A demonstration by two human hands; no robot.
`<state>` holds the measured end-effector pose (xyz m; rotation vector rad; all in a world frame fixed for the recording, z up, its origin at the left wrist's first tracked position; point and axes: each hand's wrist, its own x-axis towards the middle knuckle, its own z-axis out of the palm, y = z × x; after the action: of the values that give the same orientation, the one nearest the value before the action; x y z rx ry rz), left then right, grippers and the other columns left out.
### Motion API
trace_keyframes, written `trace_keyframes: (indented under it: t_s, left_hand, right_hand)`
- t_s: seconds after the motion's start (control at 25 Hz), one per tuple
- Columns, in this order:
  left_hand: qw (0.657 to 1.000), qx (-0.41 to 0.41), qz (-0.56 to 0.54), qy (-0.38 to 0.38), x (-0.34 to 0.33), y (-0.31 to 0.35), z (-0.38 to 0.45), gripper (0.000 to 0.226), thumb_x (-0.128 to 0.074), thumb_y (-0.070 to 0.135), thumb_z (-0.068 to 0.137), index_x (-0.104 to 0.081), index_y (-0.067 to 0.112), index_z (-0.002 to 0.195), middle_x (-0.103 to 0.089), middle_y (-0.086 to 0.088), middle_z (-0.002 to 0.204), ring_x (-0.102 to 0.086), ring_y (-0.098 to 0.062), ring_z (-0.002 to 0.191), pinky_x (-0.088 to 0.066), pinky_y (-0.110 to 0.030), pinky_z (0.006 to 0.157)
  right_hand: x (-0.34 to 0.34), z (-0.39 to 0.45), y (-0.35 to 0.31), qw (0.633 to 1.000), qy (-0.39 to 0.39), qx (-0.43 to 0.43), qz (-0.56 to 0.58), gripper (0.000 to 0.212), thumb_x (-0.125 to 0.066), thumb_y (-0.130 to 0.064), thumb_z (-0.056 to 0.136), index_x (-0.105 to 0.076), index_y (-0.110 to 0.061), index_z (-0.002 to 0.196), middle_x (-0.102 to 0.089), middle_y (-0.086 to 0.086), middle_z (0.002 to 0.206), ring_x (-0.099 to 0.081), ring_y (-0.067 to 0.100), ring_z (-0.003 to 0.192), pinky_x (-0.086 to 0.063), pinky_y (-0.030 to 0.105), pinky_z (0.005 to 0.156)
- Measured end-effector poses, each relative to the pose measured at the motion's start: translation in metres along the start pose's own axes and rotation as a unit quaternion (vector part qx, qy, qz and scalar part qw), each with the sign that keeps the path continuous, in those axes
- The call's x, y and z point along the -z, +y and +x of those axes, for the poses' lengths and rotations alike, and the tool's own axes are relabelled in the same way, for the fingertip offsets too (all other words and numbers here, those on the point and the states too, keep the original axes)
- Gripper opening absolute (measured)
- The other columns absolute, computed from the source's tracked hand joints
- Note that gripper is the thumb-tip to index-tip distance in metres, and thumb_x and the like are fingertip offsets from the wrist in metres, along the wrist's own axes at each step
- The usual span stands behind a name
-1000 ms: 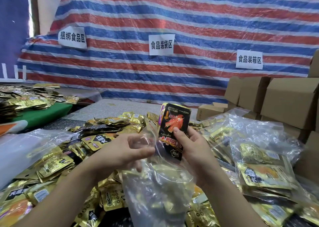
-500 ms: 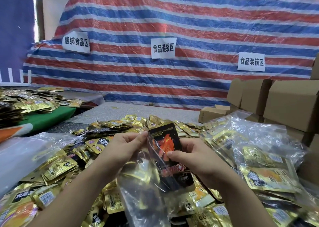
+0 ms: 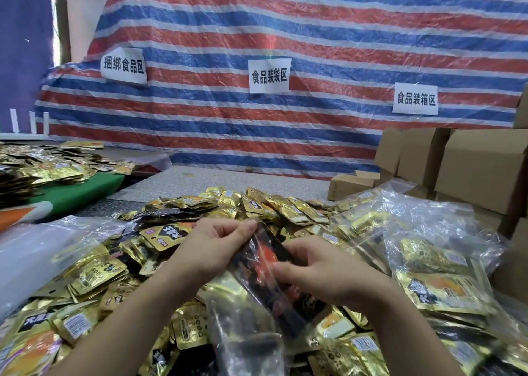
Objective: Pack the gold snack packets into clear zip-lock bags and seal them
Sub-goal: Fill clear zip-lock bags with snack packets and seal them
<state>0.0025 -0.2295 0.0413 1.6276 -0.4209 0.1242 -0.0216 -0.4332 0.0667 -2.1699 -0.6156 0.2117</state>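
Observation:
A clear zip-lock bag [image 3: 243, 327] lies tilted over the heap of gold snack packets [image 3: 94, 275]. Inside it sits a black packet with red-orange print [image 3: 265, 264], most of its length within the bag. My left hand [image 3: 217, 244] pinches the bag's upper left edge between thumb and fingers. My right hand [image 3: 323, 270] grips the bag's right side, thumb on top over the black packet. The bag's lower part shows several gold packets through the plastic.
Filled clear bags of gold packets [image 3: 440, 264] lie at the right. Cardboard boxes [image 3: 483, 170] stack behind them. A clear plastic sheet [image 3: 34, 250] covers the left. More packets sit on a green surface [image 3: 77, 190]. A striped tarp [image 3: 285, 61] hangs behind.
The black packet has gone from upright above the bag's mouth down into the bag. Both hands have dropped lower and now hold the bag's top edge on either side.

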Motion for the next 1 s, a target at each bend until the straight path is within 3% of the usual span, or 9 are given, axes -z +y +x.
trace_keyframes:
  t_s: [0.12,0.2,0.36,0.48,0.6,0.76,0.88,1.0]
  left_hand:
    - [0.998,-0.023,-0.004,0.065,-0.001,0.012,0.006,0.035,-0.06,0.036,0.089,-0.077,0.007,0.078,-0.073,-0.011,0.067,-0.068,-0.017,0.058,-0.053,-0.024,0.053]
    - [0.995,-0.034,0.003,0.095,0.001,0.025,0.013,0.035,-0.058,0.031,0.095,-0.077,0.01,0.075,-0.074,-0.01,0.071,-0.07,-0.018,0.064,-0.058,-0.029,0.061]
    - [0.99,-0.09,0.005,0.106,0.001,0.057,0.019,0.038,-0.056,0.029,0.098,-0.077,0.019,0.069,-0.074,-0.005,0.069,-0.071,-0.016,0.064,-0.057,-0.024,0.06]
    - [0.989,-0.105,0.03,0.097,0.003,0.074,0.015,0.036,-0.057,0.035,0.096,-0.078,0.019,0.071,-0.074,-0.007,0.069,-0.073,-0.022,0.064,-0.059,-0.029,0.056]
    - [0.989,-0.101,0.044,0.101,0.006,0.083,0.013,0.037,-0.057,0.04,0.095,-0.077,0.017,0.074,-0.075,-0.008,0.072,-0.074,-0.024,0.066,-0.061,-0.032,0.059]
    - [0.982,-0.153,0.016,0.107,0.006,0.095,0.013,0.033,-0.053,0.035,0.096,-0.072,0.013,0.083,-0.076,-0.005,0.082,-0.071,-0.022,0.059,-0.054,-0.025,0.053]
    - [0.975,-0.192,-0.009,0.115,0.009,0.105,0.016,0.035,-0.056,0.046,0.087,-0.071,0.015,0.081,-0.075,-0.006,0.078,-0.068,-0.021,0.051,-0.048,-0.021,0.044]
    - [0.972,-0.193,-0.014,0.134,0.012,0.102,0.024,0.035,-0.056,0.049,0.086,-0.07,0.017,0.08,-0.075,-0.005,0.077,-0.067,-0.019,0.049,-0.046,-0.02,0.042]
  right_hand:
    - [0.01,0.001,-0.011,0.989,0.122,0.032,-0.071,0.02,-0.058,-0.038,0.098,-0.07,-0.025,0.087,-0.07,-0.013,0.072,-0.064,0.0,0.064,-0.049,0.02,0.059]
    - [0.021,0.001,-0.02,0.974,0.165,0.087,-0.126,0.012,-0.064,-0.037,0.094,-0.072,-0.027,0.096,-0.072,-0.011,0.078,-0.066,0.002,0.069,-0.052,0.021,0.059]
    - [0.039,0.0,-0.037,0.965,0.123,0.148,-0.177,0.031,-0.075,-0.024,0.088,-0.07,-0.029,0.118,-0.075,-0.01,0.094,-0.071,0.003,0.082,-0.062,0.029,0.071]
    - [0.047,-0.002,-0.052,0.944,0.088,0.175,-0.264,0.029,-0.075,-0.026,0.087,-0.071,-0.028,0.116,-0.074,-0.011,0.092,-0.07,0.002,0.083,-0.061,0.028,0.072]
    - [0.056,-0.008,-0.062,0.917,0.12,0.21,-0.317,0.026,-0.074,-0.027,0.086,-0.072,-0.021,0.112,-0.069,-0.013,0.088,-0.065,0.001,0.084,-0.059,0.024,0.074]
    - [0.067,-0.013,-0.075,0.898,0.185,0.267,-0.297,0.005,-0.072,-0.016,0.088,-0.075,-0.012,0.088,-0.07,-0.01,0.081,-0.067,0.006,0.075,-0.058,0.023,0.072]
    - [0.071,-0.012,-0.084,0.882,0.251,0.311,-0.249,0.003,-0.073,-0.01,0.088,-0.074,-0.011,0.086,-0.07,-0.007,0.076,-0.066,0.008,0.07,-0.055,0.018,0.068]
    - [0.071,-0.005,-0.08,0.893,0.292,0.307,-0.151,0.007,-0.071,-0.01,0.09,-0.071,-0.017,0.09,-0.071,-0.007,0.08,-0.069,0.008,0.074,-0.057,0.021,0.072]
